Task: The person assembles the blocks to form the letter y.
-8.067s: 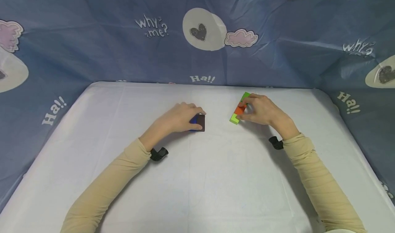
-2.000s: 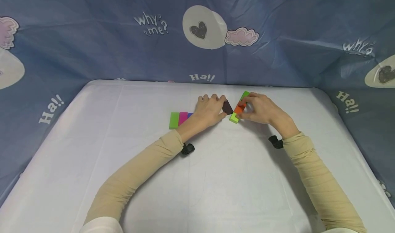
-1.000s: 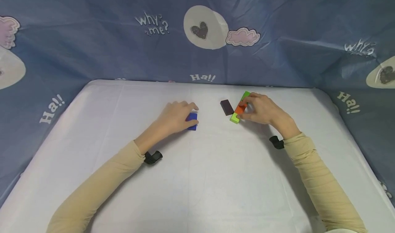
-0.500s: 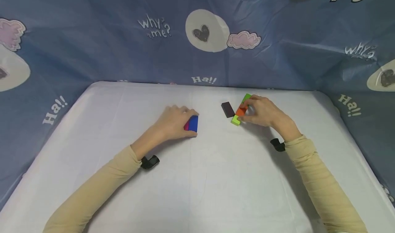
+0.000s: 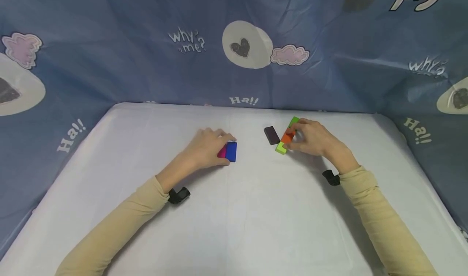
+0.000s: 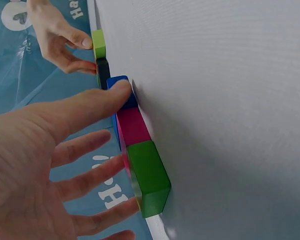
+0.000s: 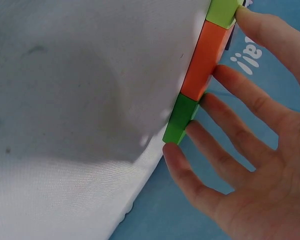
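My left hand [image 5: 206, 148] is at a row of blocks. In the left wrist view the row runs from a blue block [image 6: 131, 101] through a pink block [image 6: 135, 126] to a green block [image 6: 151, 175]. The thumb is on the near end of the blue block and the index finger at its far end, pinching it. My right hand [image 5: 314, 138] rests on a slanted row: a lime block [image 7: 224, 12] under the thumb, then an orange block [image 7: 205, 60] and a green block [image 7: 179, 117] along the fingertips. A dark brown block [image 5: 271, 135] lies with one corner at this row.
A white-covered table [image 5: 252, 211] carries the blocks. Behind it hangs a blue printed cloth [image 5: 146, 65], close beyond the far edge. A black wrist mount [image 5: 179, 195] is on the left wrist, another wrist mount [image 5: 331, 177] on the right.
The left hand carried the dark brown block from the left row to beside the right row, let go of it, and returned to the blue block. The right hand has stayed in place.
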### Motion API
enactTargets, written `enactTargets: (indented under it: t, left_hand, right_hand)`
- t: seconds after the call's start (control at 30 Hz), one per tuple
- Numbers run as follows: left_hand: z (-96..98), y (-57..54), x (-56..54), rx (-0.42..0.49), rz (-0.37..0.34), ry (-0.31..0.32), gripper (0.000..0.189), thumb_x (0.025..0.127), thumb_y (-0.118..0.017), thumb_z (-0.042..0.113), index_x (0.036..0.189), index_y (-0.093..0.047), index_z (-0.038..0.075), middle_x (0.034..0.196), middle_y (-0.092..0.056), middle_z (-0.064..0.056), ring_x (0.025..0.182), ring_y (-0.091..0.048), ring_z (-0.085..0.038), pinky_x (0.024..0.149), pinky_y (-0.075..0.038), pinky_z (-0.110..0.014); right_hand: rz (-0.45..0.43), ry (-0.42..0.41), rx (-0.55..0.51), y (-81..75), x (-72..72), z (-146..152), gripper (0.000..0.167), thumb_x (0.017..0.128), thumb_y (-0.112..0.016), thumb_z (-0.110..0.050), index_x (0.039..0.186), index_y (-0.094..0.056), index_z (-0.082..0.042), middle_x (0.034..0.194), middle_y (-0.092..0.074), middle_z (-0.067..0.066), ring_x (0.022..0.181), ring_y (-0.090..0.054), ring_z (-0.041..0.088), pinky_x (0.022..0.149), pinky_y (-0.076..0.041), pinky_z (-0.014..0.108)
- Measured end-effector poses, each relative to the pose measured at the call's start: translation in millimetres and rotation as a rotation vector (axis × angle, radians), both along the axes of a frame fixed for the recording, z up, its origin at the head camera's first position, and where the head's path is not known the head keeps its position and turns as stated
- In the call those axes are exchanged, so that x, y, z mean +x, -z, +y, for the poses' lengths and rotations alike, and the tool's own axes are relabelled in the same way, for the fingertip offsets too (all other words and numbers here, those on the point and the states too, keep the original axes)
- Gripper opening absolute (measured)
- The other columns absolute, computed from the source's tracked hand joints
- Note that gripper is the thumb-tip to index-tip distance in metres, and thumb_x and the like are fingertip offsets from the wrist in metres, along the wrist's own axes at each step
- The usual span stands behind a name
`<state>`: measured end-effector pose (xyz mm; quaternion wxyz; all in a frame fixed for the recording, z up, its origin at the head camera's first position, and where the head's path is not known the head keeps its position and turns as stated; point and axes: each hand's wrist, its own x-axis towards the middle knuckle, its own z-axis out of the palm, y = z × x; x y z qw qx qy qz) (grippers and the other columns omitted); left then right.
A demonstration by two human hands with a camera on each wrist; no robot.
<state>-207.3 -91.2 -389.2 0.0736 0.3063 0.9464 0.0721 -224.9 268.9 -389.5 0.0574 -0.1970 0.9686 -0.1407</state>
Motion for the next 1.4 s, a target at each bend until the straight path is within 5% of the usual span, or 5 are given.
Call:
enactTargets:
  t: [0.73,1.4]
  left_hand:
    - [5.7,-3.6,-2.0,0.035,0.008,0.032,0.065,0.09,-0.087,0.044,0.146,-0.065,0.02,0.138,-0.071,-0.014,0.123,-0.065,-0.04,0.106,-0.05,-0.057]
    - [22.2,-2.5,-20.9,0.028,0.072,0.002,0.053,0.096,-0.081,0.047,0.141,-0.069,0.023,0.143,-0.069,-0.015,0.124,-0.067,-0.043,0.106,-0.052,-0.059]
  right_hand:
    - [0.009,-0.023,-0.006,-0.6,0.3,-0.7,0.053,0.09,-0.085,-0.038,0.129,-0.075,-0.004,0.131,-0.07,0.019,0.122,-0.068,0.043,0.106,-0.053,0.061]
    - [0.002,-0.007,0.008,0.1,0.2,-0.1,0.053,0.091,-0.084,-0.04,0.13,-0.074,-0.005,0.135,-0.069,0.02,0.124,-0.067,0.045,0.107,-0.053,0.062]
